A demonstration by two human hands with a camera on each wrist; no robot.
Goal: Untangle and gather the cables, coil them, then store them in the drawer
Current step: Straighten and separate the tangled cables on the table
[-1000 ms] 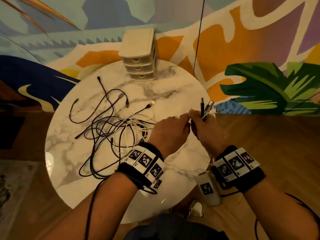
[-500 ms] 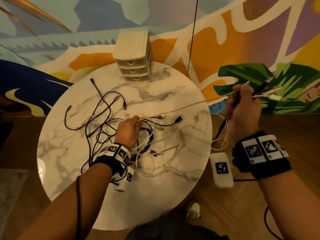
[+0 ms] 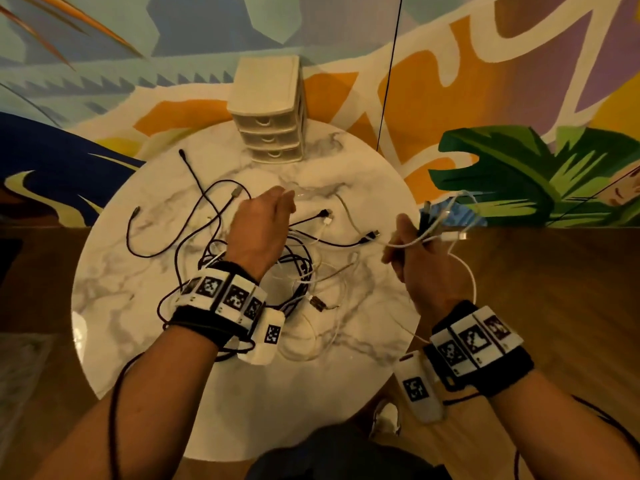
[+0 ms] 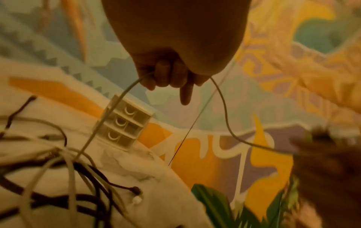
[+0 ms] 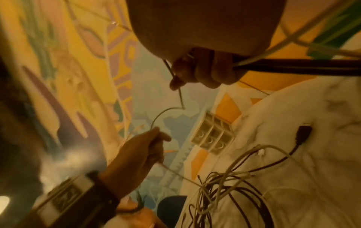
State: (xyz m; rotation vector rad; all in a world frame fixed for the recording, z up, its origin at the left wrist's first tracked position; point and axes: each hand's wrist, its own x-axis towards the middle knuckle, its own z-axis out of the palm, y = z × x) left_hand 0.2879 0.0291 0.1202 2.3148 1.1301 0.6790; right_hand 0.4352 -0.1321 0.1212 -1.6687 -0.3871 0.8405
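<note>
A tangle of black and white cables (image 3: 277, 268) lies on the round marble table (image 3: 138, 306). My left hand (image 3: 285, 199) is raised above the tangle and pinches a thin white cable (image 4: 224, 104). That cable runs down to the tangle (image 4: 58, 177) on one side and across to my right hand on the other. At the table's right edge, my right hand (image 3: 412, 244) grips a bundle of cable ends (image 3: 436, 226), white and black, which stick out past the fist. A small white three-drawer unit (image 3: 270, 109) stands at the far edge with its drawers closed.
A black USB plug (image 3: 372, 234) and a white plug (image 3: 327, 221) lie loose between my hands. One black cable end (image 3: 182, 154) reaches toward the far left. A thin black cord (image 3: 389, 71) hangs down the painted wall behind the table. Wooden floor surrounds the table.
My right hand has come back from far right to the table's edge with the bundle. The left hand has risen from the tangle toward the far side, lifting the thin white cable.
</note>
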